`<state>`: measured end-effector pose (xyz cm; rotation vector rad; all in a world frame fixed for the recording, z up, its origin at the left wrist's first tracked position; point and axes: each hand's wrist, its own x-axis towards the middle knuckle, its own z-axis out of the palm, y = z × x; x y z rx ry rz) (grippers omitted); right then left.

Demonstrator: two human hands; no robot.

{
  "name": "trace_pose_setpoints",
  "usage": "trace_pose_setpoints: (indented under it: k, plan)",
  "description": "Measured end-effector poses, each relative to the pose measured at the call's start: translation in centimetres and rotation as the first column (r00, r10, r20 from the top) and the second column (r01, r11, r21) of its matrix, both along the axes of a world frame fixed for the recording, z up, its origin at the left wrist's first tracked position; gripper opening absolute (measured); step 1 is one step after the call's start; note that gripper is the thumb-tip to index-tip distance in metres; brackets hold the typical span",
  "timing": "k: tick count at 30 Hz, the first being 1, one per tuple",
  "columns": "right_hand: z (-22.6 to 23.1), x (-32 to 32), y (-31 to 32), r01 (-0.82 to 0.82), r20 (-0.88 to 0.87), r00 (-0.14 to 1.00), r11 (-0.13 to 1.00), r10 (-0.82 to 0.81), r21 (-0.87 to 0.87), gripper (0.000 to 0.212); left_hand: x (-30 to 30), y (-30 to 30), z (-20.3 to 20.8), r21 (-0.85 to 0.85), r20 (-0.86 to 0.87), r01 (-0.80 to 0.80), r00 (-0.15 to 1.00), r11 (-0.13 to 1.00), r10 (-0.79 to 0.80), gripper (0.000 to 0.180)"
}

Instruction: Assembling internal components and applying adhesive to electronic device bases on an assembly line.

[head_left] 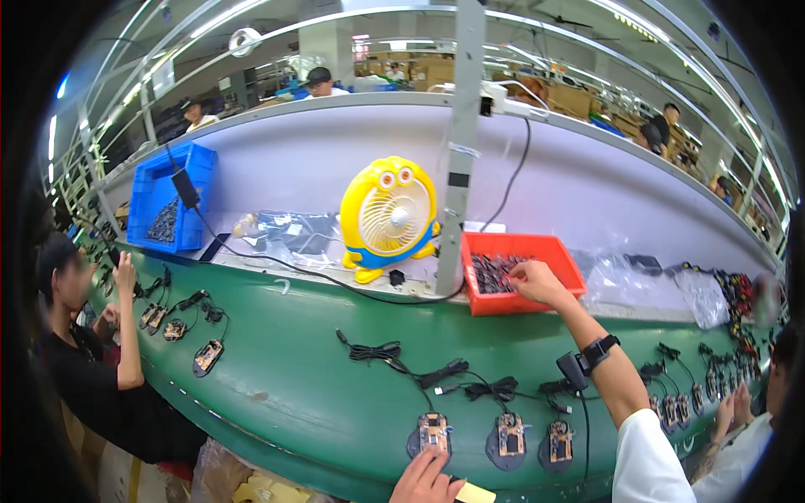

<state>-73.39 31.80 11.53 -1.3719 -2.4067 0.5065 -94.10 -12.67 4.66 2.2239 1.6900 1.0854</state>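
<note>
In the head view, the left hand (pixel 426 482) is at six o'clock, fingertips touching the near edge of a circuit board (pixel 433 433) on the green table (pixel 310 398); whether they pinch it, I cannot tell. Two more boards (pixel 509 441) lie at three o'clock from it. Just past three o'clock from centre, the right hand (pixel 537 282) reaches into a red bin (pixel 507 304) of small dark parts (pixel 488 272), fingertips close together; whether they clamp one is unclear.
</note>
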Motion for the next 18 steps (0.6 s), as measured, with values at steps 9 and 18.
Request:
trace_pose_setpoints:
  k: [9, 18]
  plan:
    - [-2.8, -4.7, 5.3, 0.215, 0.37, 0.894, 0.966, -0.253, 0.143, 0.04, -1.0, 0.7, 0.8, -0.02, 0.073, 0.032, 0.997, 0.999, -0.03, 0.023]
    - [-0.5, -2.3, 0.1, 0.063, -0.035, 0.998, 0.937, -0.055, 0.345, 0.026, -1.4, 0.8, 1.7, -0.024, -0.008, 0.103, 0.995, 0.994, -0.103, 0.025]
